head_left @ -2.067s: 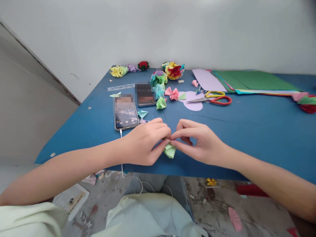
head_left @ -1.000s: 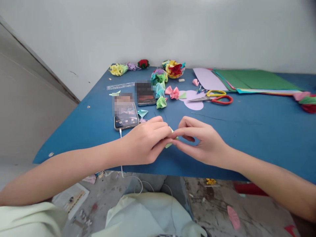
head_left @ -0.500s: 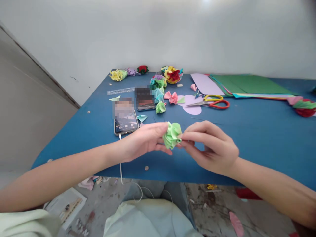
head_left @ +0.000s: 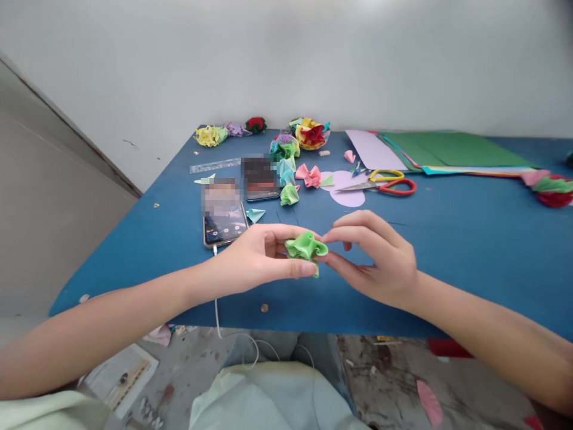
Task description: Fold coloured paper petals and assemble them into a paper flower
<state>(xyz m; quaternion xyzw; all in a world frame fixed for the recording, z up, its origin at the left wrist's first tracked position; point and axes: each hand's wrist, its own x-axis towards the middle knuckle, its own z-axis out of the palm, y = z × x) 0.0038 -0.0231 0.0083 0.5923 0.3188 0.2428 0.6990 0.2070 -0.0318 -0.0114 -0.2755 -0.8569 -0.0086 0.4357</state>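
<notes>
We pinched the ruffled light-green paper flower (head_left: 307, 246), already curled, in our left hand (head_left: 257, 257) above the flat blue table (head_left: 470, 251), our right hand (head_left: 382, 263) narrow-fingered at its edge, grip and any remaining shaping unclear

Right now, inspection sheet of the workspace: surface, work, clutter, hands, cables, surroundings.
Surface: blue tabletop, pale spots near the front edge.
Work: green paper flower, raised above the table.
Clutter: scissors across a purple cutout; ruler; two phones.
Hands: left hand holds the flower; right hand at its edge, contact unclear.
Cables: white cable from the nearer phone, over the front edge.
Surroundings: pale wall; stained floor, pink scrap.
</notes>
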